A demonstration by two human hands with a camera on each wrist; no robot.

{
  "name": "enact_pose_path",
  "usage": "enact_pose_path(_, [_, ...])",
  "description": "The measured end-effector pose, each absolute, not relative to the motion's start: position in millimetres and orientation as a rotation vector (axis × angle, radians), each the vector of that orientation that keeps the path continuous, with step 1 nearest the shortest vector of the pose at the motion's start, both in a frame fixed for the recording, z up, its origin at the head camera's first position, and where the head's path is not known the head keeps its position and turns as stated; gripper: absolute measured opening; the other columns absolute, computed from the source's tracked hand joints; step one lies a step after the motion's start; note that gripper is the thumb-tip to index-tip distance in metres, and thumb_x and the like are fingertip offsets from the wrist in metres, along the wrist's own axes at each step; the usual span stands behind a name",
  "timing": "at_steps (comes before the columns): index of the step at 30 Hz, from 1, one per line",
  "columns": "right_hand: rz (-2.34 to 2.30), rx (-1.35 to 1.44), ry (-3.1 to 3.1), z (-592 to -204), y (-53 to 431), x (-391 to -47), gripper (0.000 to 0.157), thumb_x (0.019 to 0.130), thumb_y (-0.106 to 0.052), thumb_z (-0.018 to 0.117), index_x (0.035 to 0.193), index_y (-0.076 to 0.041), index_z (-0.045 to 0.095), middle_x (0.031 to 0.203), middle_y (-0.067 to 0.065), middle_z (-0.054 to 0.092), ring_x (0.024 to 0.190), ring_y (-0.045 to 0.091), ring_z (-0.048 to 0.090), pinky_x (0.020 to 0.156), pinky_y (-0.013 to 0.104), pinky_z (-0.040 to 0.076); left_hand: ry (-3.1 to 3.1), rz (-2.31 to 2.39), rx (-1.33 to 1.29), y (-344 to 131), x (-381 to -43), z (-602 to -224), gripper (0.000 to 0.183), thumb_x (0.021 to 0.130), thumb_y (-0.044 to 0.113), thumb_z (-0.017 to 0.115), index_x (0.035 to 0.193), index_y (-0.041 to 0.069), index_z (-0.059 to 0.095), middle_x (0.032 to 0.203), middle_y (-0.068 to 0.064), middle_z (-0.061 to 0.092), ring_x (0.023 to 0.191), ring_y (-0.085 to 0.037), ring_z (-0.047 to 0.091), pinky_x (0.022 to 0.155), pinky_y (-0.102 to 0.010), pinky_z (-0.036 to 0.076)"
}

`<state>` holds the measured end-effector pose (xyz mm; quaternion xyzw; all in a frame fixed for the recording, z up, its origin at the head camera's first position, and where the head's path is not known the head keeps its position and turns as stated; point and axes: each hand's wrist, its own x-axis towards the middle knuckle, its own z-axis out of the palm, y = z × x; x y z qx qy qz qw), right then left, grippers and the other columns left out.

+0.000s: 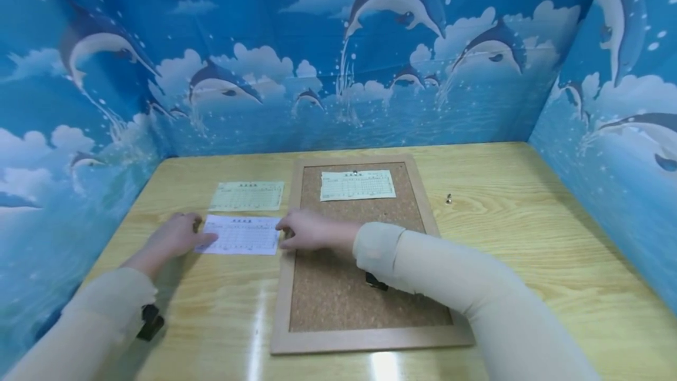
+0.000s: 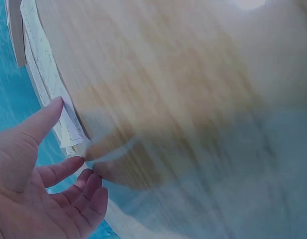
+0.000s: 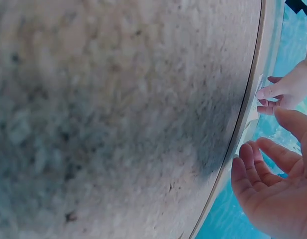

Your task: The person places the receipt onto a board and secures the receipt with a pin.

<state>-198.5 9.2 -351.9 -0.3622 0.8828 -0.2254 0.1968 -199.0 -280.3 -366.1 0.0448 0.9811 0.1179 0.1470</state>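
A white printed slip of paper (image 1: pixel 242 235) lies on the table to the left of a framed cork board (image 1: pixel 370 304). My left hand (image 1: pixel 177 236) is at its left end, the thumb resting over the paper; in the left wrist view the thumb and fingers (image 2: pixel 88 199) stand apart. At the slip's right end is my right hand (image 1: pixel 307 229), reaching across the board's frame, with loosely bent fingers and the thumb apart from them in the right wrist view. A pale green slip (image 1: pixel 247 196) lies just behind the white one. Another green slip (image 1: pixel 358 185) is on the cork, with a small pin at its top edge.
Small shiny pins (image 1: pixel 449 199) rest on the wooden table (image 1: pixel 508 204) to the right of the board. A blue dolphin-print curtain (image 1: pixel 296 34) encloses the back and sides.
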Motion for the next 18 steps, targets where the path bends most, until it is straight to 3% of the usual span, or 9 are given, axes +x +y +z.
enact_pose_path(9, [-0.551,-0.994,2.492,-354.3,-2.2,-200.0,0.042,0.088,-0.024,0.064,0.125,-0.004,0.058,0.108,0.004,0.064,0.094,0.010,0.057,0.082,0.020,0.044,2.728,0.492,0.023,-278.2,-206.3,-363.4,0.069,0.084,0.033,0.068,0.116,-0.021,0.042,0.113,-0.039,0.048,0.102,-0.050,0.048,0.085,-0.054,0.042])
enact_pose_path(13, [-0.516,-0.954,2.493,-354.2,-5.1,-198.8,0.043,0.088,-0.025,0.065,0.126,-0.006,0.058,0.111,0.004,0.064,0.098,0.011,0.057,0.085,0.021,0.044,2.696,0.558,-0.042,-276.1,-207.0,-361.5,0.051,0.083,0.027,0.069,0.103,-0.015,0.049,0.095,-0.028,0.055,0.084,-0.036,0.052,0.072,-0.042,0.045])
enact_pose_path(18, [-0.525,-0.935,2.489,-353.5,-4.3,-197.5,0.043,0.088,-0.026,0.065,0.126,-0.006,0.058,0.113,0.004,0.064,0.102,0.012,0.057,0.087,0.021,0.044,2.685,0.634,-0.041,-279.4,-207.7,-363.5,0.030,0.081,0.018,0.068,0.087,-0.008,0.053,0.076,-0.012,0.052,0.070,-0.022,0.048,0.059,-0.030,0.040])
